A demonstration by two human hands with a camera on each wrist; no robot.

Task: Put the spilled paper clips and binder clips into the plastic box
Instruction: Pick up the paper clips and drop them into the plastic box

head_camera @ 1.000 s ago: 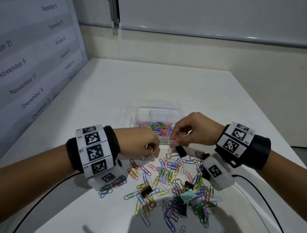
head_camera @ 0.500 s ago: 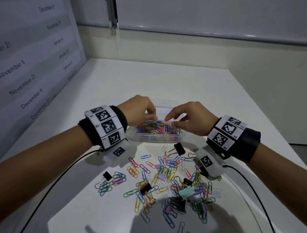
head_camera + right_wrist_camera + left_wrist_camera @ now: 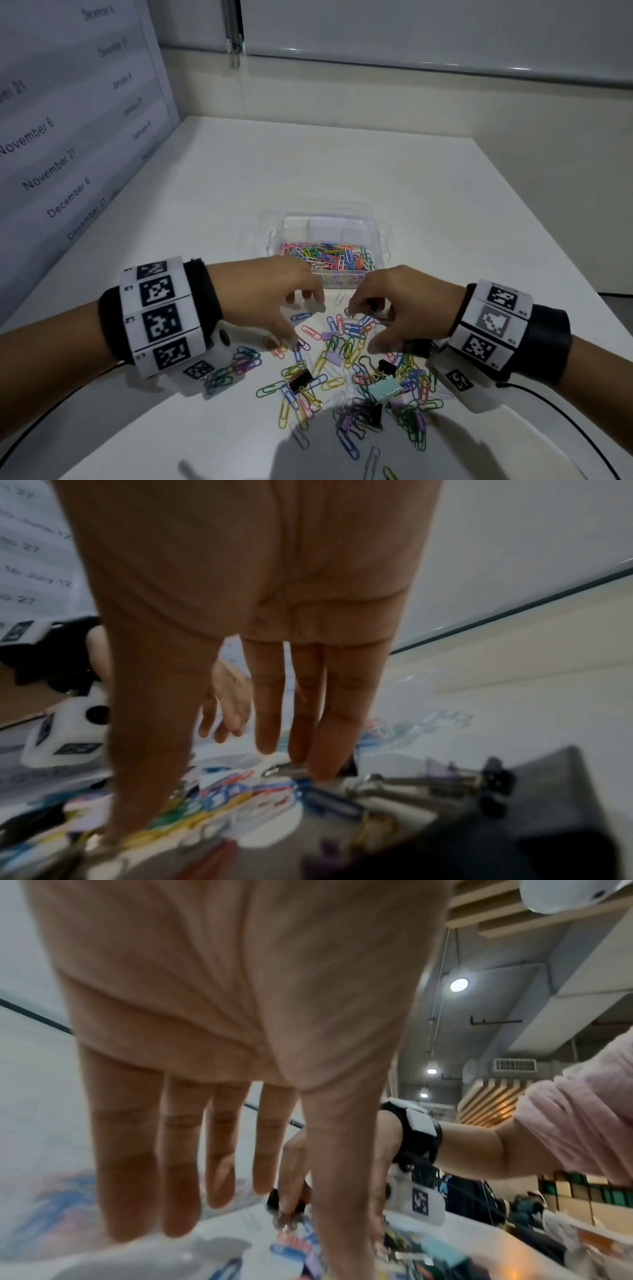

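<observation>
A white table (image 3: 342,164) carries a clear plastic box (image 3: 383,240) at 12 o'clock, the spilled clips (image 3: 346,373) at 6. The left hand (image 3: 270,294) hangs relaxed, empty, over them. The right hand (image 3: 400,305) touches a black binder clip (image 3: 274,1200); its grip cannot be told.

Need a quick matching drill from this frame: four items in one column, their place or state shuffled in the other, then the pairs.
Items
1. plastic box
2. mint binder clip
3. left hand
4. right hand

Place or state
A. lying in the spilled pile, nearest the right wrist
B. fingers reaching down at a black binder clip just in front of the box
C. beyond the pile, lid off, paper clips inside
D. open over the pile's left side, holding nothing

Pairs: 1-C, 2-A, 3-D, 4-B
</observation>
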